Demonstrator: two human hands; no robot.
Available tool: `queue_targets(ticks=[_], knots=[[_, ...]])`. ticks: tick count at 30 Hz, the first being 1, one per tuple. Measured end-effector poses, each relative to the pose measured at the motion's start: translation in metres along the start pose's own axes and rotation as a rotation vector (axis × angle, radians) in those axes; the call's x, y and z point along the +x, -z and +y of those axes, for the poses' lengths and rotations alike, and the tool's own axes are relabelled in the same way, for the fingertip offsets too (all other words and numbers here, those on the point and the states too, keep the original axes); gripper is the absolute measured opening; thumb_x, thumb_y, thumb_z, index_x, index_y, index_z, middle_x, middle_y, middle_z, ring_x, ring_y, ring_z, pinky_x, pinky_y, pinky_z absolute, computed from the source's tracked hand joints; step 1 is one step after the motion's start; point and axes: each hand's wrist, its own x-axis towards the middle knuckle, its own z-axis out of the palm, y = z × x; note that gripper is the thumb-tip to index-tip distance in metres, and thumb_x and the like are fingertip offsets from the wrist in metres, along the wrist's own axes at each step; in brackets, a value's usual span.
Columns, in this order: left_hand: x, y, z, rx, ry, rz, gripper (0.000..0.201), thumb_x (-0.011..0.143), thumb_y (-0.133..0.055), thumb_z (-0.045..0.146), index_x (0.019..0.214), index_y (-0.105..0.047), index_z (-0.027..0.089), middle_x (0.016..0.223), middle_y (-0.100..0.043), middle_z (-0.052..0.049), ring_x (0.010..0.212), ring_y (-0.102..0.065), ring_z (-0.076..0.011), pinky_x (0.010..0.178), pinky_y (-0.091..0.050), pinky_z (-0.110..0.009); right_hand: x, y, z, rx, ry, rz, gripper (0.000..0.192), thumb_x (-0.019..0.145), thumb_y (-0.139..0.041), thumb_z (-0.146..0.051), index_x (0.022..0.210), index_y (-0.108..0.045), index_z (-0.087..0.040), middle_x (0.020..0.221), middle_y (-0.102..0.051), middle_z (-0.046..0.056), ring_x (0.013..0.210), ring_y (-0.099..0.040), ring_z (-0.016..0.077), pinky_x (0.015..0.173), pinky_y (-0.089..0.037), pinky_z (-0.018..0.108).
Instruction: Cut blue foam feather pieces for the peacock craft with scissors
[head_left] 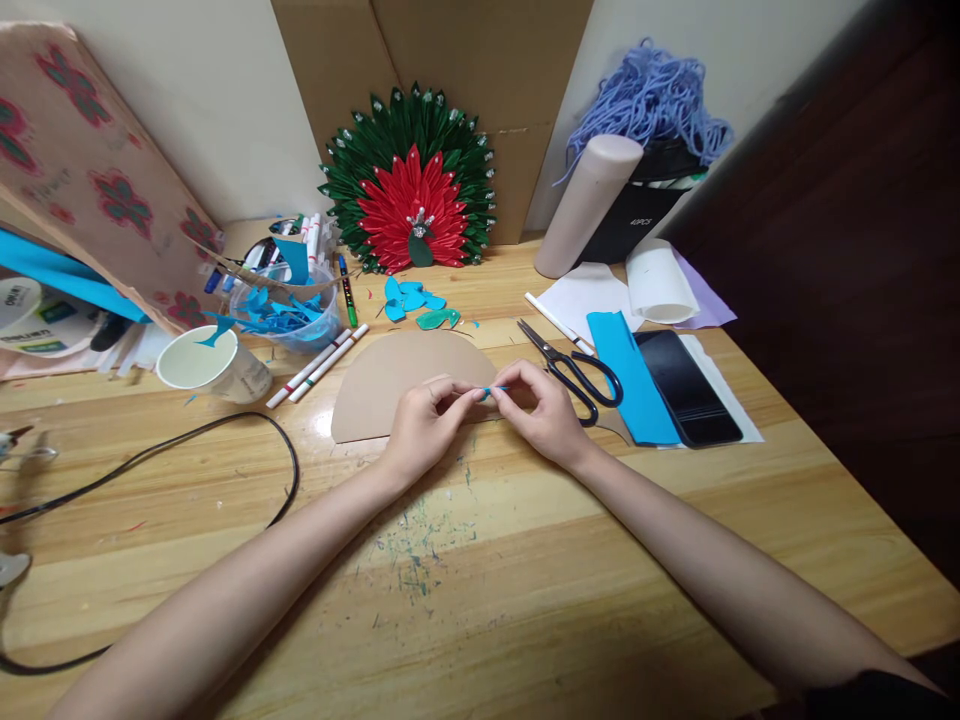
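Between the fingertips of my left hand (433,420) and my right hand (541,412) is a small blue paper piece (487,392), pinched from both sides. Most of it is covered by the fingers, so its shape is hard to make out. Beneath my hands lies a half-round piece of brown cardboard (405,385), flat on the table. Black-handled scissors (570,370) rest just right of my right hand. Several cut blue paper petals (409,297) and a green one (438,319) lie beyond the cardboard.
A red and green peacock craft (420,190) leans on cardboard at the back. Left stand a paper cup (210,365), a tub of blue scraps (292,320) and a black cable (296,470). To the right are blue paper (630,380), a phone (686,385) and a pink bottle (589,205).
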Motion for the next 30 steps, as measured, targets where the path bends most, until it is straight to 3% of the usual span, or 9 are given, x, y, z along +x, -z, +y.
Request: queue_targets(ticks=[5, 11, 16, 20, 30], knots=[[0.0009, -0.0001, 0.0006, 0.029, -0.033, 0.018, 0.024, 0.084, -0.055, 0.034, 0.079, -0.069, 0.016, 0.073, -0.065, -0.004, 0.063, -0.054, -0.0124, 0.059, -0.040, -0.023, 0.0006, 0.0005, 0.0012, 0.055, -0.010, -0.005, 0.010, 0.084, -0.054, -0.024, 0.076, -0.051, -0.021, 0.074, -0.057, 0.001, 0.070, -0.056, 0.0155, 0.065, -0.045, 0.029], [0.0021, 0.0005, -0.0001, -0.083, 0.069, 0.041, 0.039, 0.086, -0.048, 0.046, 0.078, -0.069, 0.014, 0.074, -0.068, -0.006, 0.064, -0.058, -0.0136, 0.059, -0.042, -0.024, -0.0002, -0.0002, 0.0044, 0.122, 0.002, 0.082, 0.008, 0.084, -0.055, -0.024, 0.077, -0.053, -0.021, 0.075, -0.057, 0.002, 0.072, -0.056, 0.0154, 0.066, -0.047, 0.030], [0.0025, 0.0019, 0.0026, -0.245, 0.156, -0.107, 0.055, 0.088, -0.038, 0.054, 0.071, -0.070, 0.013, 0.059, -0.066, -0.006, 0.048, -0.050, -0.0104, 0.049, -0.036, -0.024, -0.0016, 0.0012, 0.0024, 0.055, 0.093, 0.104, 0.001, 0.082, -0.059, -0.022, 0.082, -0.059, -0.022, 0.078, -0.059, 0.003, 0.075, -0.058, 0.0167, 0.066, -0.049, 0.031], [0.0032, 0.0034, 0.0049, -0.329, 0.176, -0.178, 0.049, 0.084, -0.047, 0.054, 0.066, -0.066, 0.013, 0.061, -0.065, -0.005, 0.044, -0.044, -0.0073, 0.045, -0.034, -0.022, -0.0018, 0.0028, -0.0010, -0.004, 0.186, 0.063, 0.005, 0.080, -0.061, -0.019, 0.084, -0.063, -0.023, 0.079, -0.061, 0.003, 0.074, -0.058, 0.0165, 0.066, -0.050, 0.031], [0.0052, 0.0040, 0.0041, -0.379, 0.201, -0.129, 0.034, 0.079, -0.059, 0.044, 0.068, -0.064, 0.012, 0.062, -0.062, -0.002, 0.043, -0.039, -0.0045, 0.042, -0.032, -0.019, -0.0013, 0.0038, 0.0025, -0.044, 0.280, 0.076, 0.017, 0.079, -0.062, -0.017, 0.094, -0.066, -0.024, 0.090, -0.062, 0.005, 0.084, -0.060, 0.0168, 0.070, -0.052, 0.031]])
